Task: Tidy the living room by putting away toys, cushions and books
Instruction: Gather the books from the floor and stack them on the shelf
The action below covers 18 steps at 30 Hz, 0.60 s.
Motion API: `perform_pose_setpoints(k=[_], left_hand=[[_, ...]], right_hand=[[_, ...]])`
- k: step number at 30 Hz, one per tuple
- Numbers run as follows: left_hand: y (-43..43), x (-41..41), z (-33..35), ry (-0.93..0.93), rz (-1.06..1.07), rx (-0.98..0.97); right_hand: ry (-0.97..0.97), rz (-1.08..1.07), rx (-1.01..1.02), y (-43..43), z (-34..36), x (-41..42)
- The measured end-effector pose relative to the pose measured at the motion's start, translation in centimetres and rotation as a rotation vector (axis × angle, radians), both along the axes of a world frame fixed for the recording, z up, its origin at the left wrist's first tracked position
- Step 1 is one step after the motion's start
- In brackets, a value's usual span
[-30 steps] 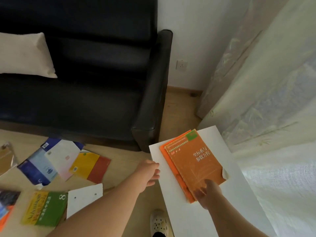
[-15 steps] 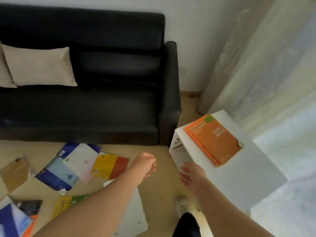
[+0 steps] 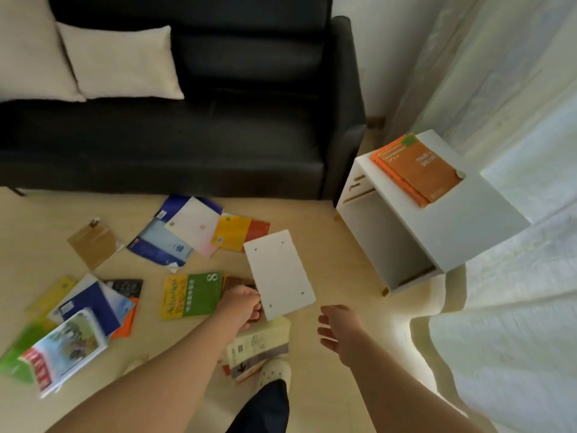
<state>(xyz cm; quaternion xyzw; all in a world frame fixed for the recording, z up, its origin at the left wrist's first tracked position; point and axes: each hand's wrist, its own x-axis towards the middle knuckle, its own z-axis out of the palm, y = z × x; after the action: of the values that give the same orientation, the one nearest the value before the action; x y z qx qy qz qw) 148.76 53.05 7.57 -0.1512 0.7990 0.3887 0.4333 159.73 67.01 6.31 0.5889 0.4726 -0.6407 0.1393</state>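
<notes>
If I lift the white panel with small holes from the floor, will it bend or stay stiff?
The white panel looks like a flat board with straight edges, so it probably stays stiff. It seems thin, so likely light. Its face looks smooth, so it may slide on the floor if pushed.

Living room of a home: a black leather sofa (image 3: pixel 218 145) is carrying two pale cushions (image 3: pixel 121 64), sheer curtains (image 3: pixel 499 89) are hanging to the wooden floor (image 3: pixel 343 276), and books (image 3: pixel 190 295) are lying scattered beside a white side cabinet (image 3: pixel 468 220)
</notes>
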Motion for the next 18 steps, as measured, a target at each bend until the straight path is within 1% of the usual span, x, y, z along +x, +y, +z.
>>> perform_pose_setpoints(k=[3, 6, 9, 13, 15, 18], left_hand=[[-4.8, 4.1, -1.1, 0.017, 0.008, -0.038], [-8.6, 7.4, -2.6, -0.017, -0.027, -0.067], [-11.8, 9.4, -4.0, -0.042, -0.015, -0.066], [-15.0, 9.6, -5.6, -0.054, -0.008, -0.046], [-17.0, 8.5, -7.4, -0.061, 0.000, -0.049], [-18.8, 6.7, -10.8, -0.024, 0.014, -0.024]], right_hand=[[-0.018, 0.032, -0.003, -4.0, -1.7, 3.8], [-0.071, 0.049, -0.047, -8.0, -2.8, 7.5], [-0.098, 0.071, -0.059, -11.0, -3.6, 9.7], [-0.105, 0.085, -0.026, -14.1, -5.1, 9.8], [-0.108, 0.107, -0.003, -16.5, -6.9, 8.8], [-0.090, 0.122, 0.024, -19.0, -10.5, 6.7]])
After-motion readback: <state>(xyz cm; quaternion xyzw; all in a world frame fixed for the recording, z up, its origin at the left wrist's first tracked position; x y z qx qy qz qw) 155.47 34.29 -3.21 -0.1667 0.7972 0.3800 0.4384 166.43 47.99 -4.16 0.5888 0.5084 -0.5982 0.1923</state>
